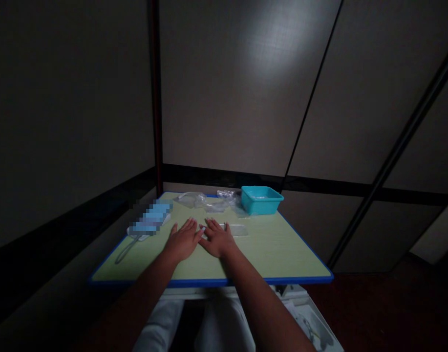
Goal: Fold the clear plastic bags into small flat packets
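My left hand (183, 240) lies palm down on the pale green table (282, 254), fingers spread and pointing away from me. Beside it, my right hand (217, 238) is also flat with its fingers apart, and the two thumbs meet or nearly meet. A clear, flat rectangular piece (239, 230) is just right of my right hand, its left end hidden by the fingers. Neither hand holds anything.
Crumpled clear plastic (200, 199) lies along the table's back edge. A turquoise basket (261, 201) stands at the back right. At the left is a blurred blue item (152, 219) with a grey strap (126, 250). Panelled walls border the table behind and left.
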The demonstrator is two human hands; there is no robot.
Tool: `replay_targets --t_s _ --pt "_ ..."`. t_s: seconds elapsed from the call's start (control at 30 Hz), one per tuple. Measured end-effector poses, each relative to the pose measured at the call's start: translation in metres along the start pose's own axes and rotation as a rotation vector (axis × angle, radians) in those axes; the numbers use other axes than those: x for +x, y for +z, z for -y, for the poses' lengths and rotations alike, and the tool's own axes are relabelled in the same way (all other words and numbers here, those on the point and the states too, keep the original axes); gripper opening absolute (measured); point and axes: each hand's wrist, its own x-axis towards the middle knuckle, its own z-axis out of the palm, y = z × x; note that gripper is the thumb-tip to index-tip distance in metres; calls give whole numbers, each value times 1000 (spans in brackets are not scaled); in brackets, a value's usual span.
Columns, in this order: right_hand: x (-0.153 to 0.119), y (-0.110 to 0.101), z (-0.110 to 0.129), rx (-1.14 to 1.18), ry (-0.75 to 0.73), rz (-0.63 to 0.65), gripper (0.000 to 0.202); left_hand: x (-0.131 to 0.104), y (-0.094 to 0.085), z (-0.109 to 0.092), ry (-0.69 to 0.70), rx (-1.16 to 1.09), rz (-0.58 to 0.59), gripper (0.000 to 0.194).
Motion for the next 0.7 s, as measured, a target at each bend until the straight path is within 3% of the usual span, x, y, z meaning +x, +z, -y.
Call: replay_targets --t_s 0.27,0.5,0.6,0.7 --pt "-5 -2 2 -37 42 -112 60 0 1 2 9 -11 24 53" --pt "-3 1 1 -79 82 -120 64 -1 1 2 -1 -13 34 52" --pt "-4 4 -7 -100 79 -169 61 -1 1 2 -2 -6 36 52" --pt "-7 5 -24 -76 155 -106 61 -2 1 2 1 0 41 51"
